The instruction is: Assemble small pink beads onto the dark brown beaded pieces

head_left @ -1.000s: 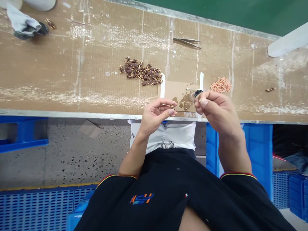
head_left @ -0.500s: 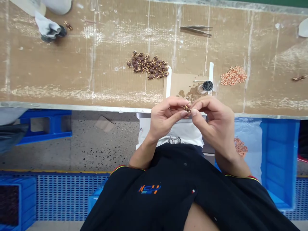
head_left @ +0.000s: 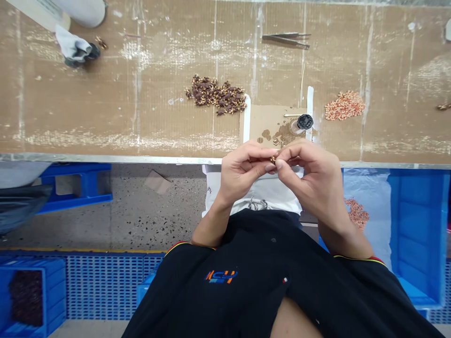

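My left hand (head_left: 243, 171) pinches a small brown-and-gold piece (head_left: 273, 159) between thumb and fingertips at the table's front edge. Against its other side, the thumb and index finger of my right hand (head_left: 312, 176) are closed, and fingertips hide most of it. Just beyond my hands stands a small clear jar with a black lid (head_left: 305, 122), beside a cotton swab (head_left: 292, 115) on a wet-spotted cardboard sheet (head_left: 260, 115). A pile of brown pieces with gold tips (head_left: 216, 94) lies to the left. To the right is a heap of tiny orange-and-white pieces (head_left: 344, 105).
Metal tweezers (head_left: 285, 40) lie farther back on the cardboard-covered table (head_left: 158, 103). A white cloth-like item with dark ends (head_left: 75, 47) sits at the far left. Blue crates (head_left: 417, 225) stand below the table on the right and at lower left (head_left: 52, 291).
My right fingertips have shifted slightly left, closer to the left ones, covering more of the small piece. The whole view has also shifted a little.
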The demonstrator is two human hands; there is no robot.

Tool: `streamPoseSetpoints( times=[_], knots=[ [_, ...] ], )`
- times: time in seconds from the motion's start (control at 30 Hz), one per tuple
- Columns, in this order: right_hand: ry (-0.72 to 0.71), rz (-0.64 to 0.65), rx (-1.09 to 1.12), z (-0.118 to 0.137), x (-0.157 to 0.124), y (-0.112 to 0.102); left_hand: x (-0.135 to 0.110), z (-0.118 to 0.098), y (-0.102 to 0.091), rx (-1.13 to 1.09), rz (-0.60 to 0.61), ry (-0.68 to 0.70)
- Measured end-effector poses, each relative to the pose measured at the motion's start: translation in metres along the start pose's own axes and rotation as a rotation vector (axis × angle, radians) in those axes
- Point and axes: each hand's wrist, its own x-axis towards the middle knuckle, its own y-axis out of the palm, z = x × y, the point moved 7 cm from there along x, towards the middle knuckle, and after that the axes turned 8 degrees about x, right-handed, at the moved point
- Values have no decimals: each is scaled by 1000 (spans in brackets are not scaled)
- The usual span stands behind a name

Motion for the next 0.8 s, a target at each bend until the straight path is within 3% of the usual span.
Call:
streamPoseSetpoints(
  times=[0.2,0.6,0.8],
  knots=[
    [4,17,-39,-2,3,2,1,0,-5,47,0,-10],
    [100,179,-20,-4,12,2,2,-9,-7,220,57,167],
    [54,158,-72,3,6,0,-4,-20,-6,391,23,229]
  ],
)
